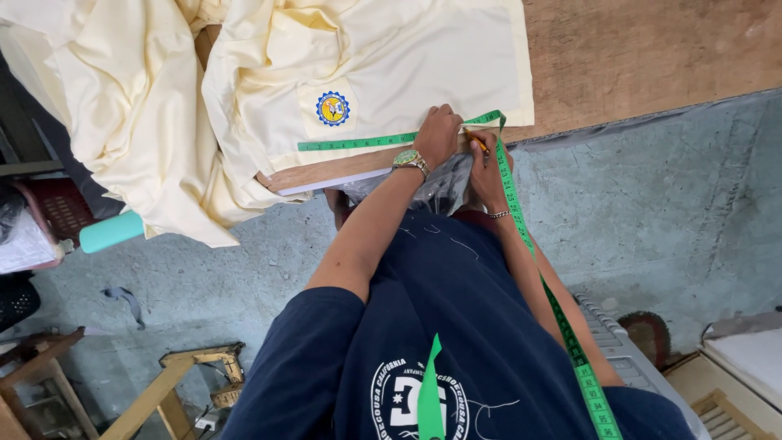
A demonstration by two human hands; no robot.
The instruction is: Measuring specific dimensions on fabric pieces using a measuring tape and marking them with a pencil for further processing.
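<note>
Tape: I see the long green measuring tape (521,220) draped from my neck, stretched flat along the cream cotton shirt (391,65) hem.
Left hand (437,134): fingers pressed together, pinning tape to the wooden table (635,57).
Right hand (487,167): fingers pinching an orange pencil (477,142) at the tape's bend.

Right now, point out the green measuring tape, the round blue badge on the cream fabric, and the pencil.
Green measuring tape (358,143): head view, flat stretch on fabric.
Round blue badge (332,108): head view, centre.
Pencil (479,143): head view, orange shaft.
</note>
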